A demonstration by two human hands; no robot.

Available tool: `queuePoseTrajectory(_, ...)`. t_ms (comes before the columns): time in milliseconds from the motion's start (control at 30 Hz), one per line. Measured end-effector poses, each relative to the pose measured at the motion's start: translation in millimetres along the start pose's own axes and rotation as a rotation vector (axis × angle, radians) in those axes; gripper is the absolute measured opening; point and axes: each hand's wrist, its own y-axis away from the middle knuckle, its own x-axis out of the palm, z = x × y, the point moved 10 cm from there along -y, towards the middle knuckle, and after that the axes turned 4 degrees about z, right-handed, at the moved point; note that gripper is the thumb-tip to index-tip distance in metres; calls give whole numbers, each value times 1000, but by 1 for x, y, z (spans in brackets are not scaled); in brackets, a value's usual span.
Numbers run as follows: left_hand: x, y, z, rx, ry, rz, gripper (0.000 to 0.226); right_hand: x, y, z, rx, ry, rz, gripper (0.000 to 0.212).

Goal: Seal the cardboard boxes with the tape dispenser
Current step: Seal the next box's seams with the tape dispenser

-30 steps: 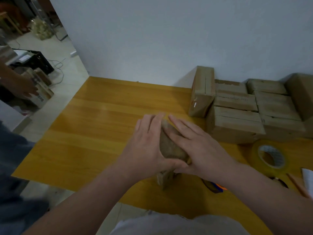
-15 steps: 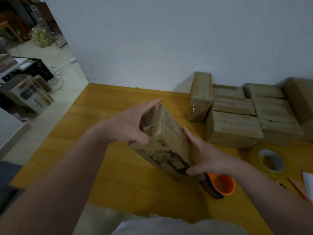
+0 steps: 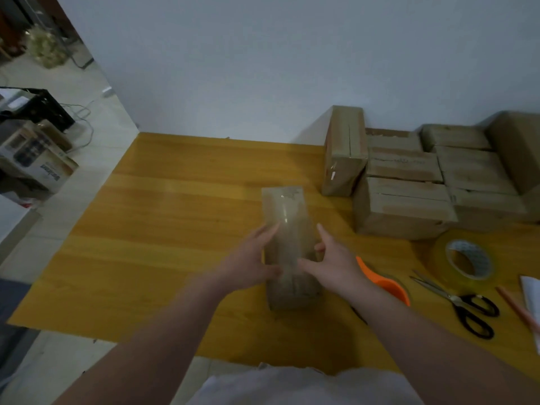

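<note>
The yellow wooden table is the largest thing in view, and the long brown cardboard box lies near the middle of it, its length running away from the person. Clear tape shines along its top face.

To the right of the long brown cardboard box and farther back, against the pale wall, sits a pile of brown taped cardboard boxes. One of them stands on end at the pile's near-left corner, close to the long box's far end but apart from it.

Both hands are on the near half of the long box. The left hand clasps its left side, fingers laid along the wall and thumb across the top. The right hand clasps the right side in the same way, thumb on the top face and index finger stretched forward. The two thumbs lie near each other on the tape.

Well right of the long box lies a flat roll of yellowish clear tape. Just beside the box, on its right, is the orange tape dispenser — partly hidden behind the right wrist and touched by neither hand. Farther right lie black-handled scissors, blades pointing back toward the box, and beyond them a thin reddish pencil.
</note>
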Motion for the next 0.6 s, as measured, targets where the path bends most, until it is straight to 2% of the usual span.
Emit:
queuePoseTrajectory(133,31,-1,10,-64,-156,76,105,-20,10,-27,48,217,-121,58)
queuePoseTrajectory(200,37,-3,13,-95,-293,81,111,-30,17,-49,111,309,-174,47)
queuePoseTrajectory(267,41,-4,11,-84,-416,76,113,-32,23,-74,205,396,-170,45)
queuePoseTrajectory(367,40,-6,9,-60,-468,65,111,-25,29,-99,269,516,-138,54)
queuePoseTrajectory(467,37,-6,2,-34,-511,38,99,-18,34,-117,326,512,-139,63)
queuePoseTrajectory(600,29,-3,-3,-81,-521,-26,80,-24,37,-115,248,415,-211,44)
